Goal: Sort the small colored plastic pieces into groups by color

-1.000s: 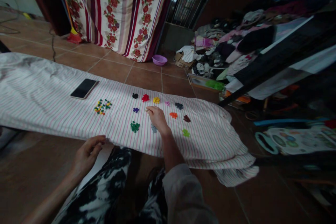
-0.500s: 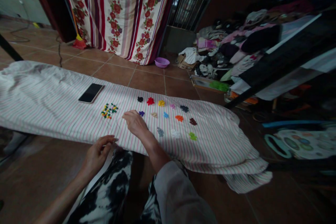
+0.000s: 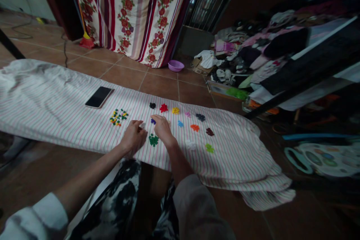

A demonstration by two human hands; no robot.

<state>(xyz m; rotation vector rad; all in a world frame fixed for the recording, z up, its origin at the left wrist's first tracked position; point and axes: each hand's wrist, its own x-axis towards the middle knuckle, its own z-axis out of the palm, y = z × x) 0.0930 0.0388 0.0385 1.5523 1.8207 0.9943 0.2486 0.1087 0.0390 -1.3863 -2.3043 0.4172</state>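
My right hand (image 3: 164, 130) is closed in a pinch beside a small purple pile (image 3: 153, 121); whatever the fingertips hold is too small to make out. My left hand (image 3: 134, 135) rests low over the striped cloth (image 3: 92, 131), its fingers curled in, and I cannot see what is in them. Between and below the hands lies a pile of small dark green pieces (image 3: 153, 140). Left of my left hand is a mixed group of tiny green, yellow and orange pieces (image 3: 118, 117). The right hand hides part of the middle row.
Single-colour piles stand in rows to the right: black (image 3: 152, 105), red (image 3: 163, 108), yellow (image 3: 176, 110), light blue (image 3: 180, 123), orange (image 3: 194, 128), brown (image 3: 209, 132), lime green (image 3: 209, 148) and others. A phone (image 3: 99, 97) lies at the left. A purple basin (image 3: 176, 66) sits on the floor.
My left hand has come up from the cloth's near edge toward the piles. My right hand has moved right to the purple pile, uncovering the dark green pile. The view has shifted slightly.
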